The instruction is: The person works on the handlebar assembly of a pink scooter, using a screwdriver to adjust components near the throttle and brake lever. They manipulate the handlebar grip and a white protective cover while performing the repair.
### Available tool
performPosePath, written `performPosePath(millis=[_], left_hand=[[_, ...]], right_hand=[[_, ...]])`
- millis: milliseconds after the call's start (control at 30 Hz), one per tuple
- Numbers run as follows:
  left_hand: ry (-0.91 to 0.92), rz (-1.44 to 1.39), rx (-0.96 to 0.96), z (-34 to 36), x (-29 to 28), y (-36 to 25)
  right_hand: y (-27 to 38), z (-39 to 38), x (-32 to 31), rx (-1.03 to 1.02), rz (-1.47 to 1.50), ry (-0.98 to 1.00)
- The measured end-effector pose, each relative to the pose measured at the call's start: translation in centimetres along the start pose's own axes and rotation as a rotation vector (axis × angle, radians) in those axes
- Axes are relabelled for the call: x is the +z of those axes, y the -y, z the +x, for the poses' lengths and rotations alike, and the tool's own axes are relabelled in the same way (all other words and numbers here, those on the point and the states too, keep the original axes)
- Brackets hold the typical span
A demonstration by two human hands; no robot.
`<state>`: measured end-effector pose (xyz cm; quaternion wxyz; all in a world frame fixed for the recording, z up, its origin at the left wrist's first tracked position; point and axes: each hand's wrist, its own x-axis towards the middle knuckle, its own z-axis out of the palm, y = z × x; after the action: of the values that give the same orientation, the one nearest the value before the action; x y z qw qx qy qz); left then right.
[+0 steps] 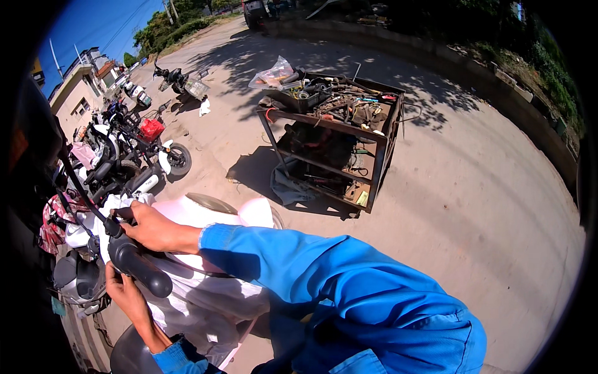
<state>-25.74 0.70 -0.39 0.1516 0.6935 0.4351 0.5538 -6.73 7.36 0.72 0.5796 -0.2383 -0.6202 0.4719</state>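
Observation:
A pale pink scooter [180,209] with a white cloth cover [187,299] over its front stands close below me. Its black handlebar grip [147,272] points toward me, and a black mirror stem [80,181] rises from the bar at the left. My right hand [152,227] reaches across from the right, its fingers curled about the foot of the stem. Under the grip, my left hand [128,299] has its bent fingertips pressed against the lower side of the handlebar. Whatever those fingertips pinch is hidden by the grip.
A rusty metal tool cart [380,168] stands ahead, its top heaped with tools, a black bin [299,100] and a plastic bag [274,73]. Parked scooters [118,146] line the left side. A low kerb wall [486,71] borders the concrete ground at the far right.

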Motion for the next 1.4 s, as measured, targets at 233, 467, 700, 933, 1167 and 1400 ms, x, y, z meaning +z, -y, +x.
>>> performPosePath(millis=[233, 467, 700, 933, 1167, 1400], left_hand=[[-0.12, 0.627, 0.525, -0.3, 1.0, -0.4], [-0.011, 0.042, -0.086, 0.0, -0.7, -0.5], [-0.123, 0.622, 0.518, 0.1, 1.3, -1.8], [-0.076, 0.085, 0.021, -0.8, 0.3, -0.6], [-0.146, 0.602, 0.472, -0.2, 1.8, -1.8], [-0.105, -0.059, -0.16, -2.0, 0.3, -0.9]], right_hand=[[-0.8, 0.6, 0.2, -0.02, -0.03, -0.034], [0.4, -0.4, 0.1, 0.07, -0.001, -0.007], [0.5, -0.3, -0.7, 0.054, 0.044, 0.049], [-0.1, -0.1, -0.3, -0.054, -0.088, 0.099], [-1.0, 0.7, -0.6, -0.04, -0.015, 0.087], [0.1, -0.4, -0.5, -0.052, -0.104, 0.158]])
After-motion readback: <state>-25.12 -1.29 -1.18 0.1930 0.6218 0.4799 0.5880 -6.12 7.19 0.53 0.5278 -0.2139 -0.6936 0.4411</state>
